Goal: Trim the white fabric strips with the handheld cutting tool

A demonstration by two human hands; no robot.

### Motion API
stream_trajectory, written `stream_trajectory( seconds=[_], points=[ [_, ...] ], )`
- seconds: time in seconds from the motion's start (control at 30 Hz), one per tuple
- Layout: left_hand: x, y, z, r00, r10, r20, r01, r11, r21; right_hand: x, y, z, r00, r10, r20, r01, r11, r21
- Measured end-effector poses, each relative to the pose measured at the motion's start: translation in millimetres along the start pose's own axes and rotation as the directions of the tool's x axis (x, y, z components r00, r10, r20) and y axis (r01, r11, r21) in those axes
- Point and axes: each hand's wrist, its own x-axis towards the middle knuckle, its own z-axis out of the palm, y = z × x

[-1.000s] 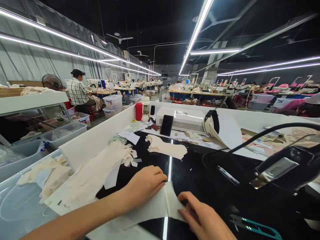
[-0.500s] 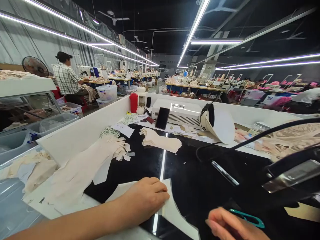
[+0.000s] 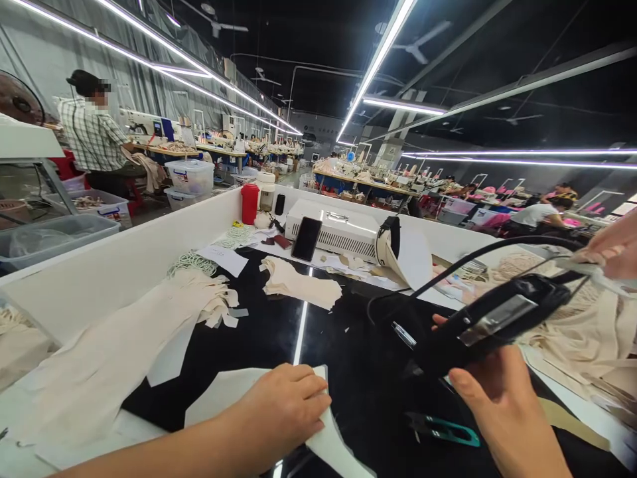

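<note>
My left hand (image 3: pixel 281 415) rests on a white curved fabric piece (image 3: pixel 223 392), its bent fingers together at the piece's upper right edge. My right hand (image 3: pixel 512 411) is around a black hand-held tool (image 3: pixel 492 325) with a shiny metal plate and a cable; its exact kind is not clear. The thumb is in front of the tool and a fingertip shows beyond it. Teal-handled thread snips (image 3: pixel 445 430) lie on the black tabletop (image 3: pixel 368 398) left of my right hand. A silvery pen-like item (image 3: pixel 403 335) lies beyond the tool.
Another hand (image 3: pixel 617 242) shows at the right edge, near the cable. Cream fabric pieces (image 3: pixel 114 345) cover the left side, and a smaller stack (image 3: pixel 301 282) lies ahead. A phone (image 3: pixel 307 239) leans on a white vented box (image 3: pixel 338 229). A white wall (image 3: pixel 124 279) borders the table.
My right hand has moved up from near the snips to grip the black tool, which has shifted left. Another hand has appeared at right. My left hand stays on the fabric; the view turned right.
</note>
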Motion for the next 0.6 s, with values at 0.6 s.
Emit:
stream_trajectory(
  seconds=[0.6],
  points=[
    [4.4,6.4,19.0,0.988,0.082,-0.133,-0.06,0.985,0.16,0.2,-65.7,103.6,0.985,-0.166,-0.04,0.151,0.745,0.649]
  ],
)
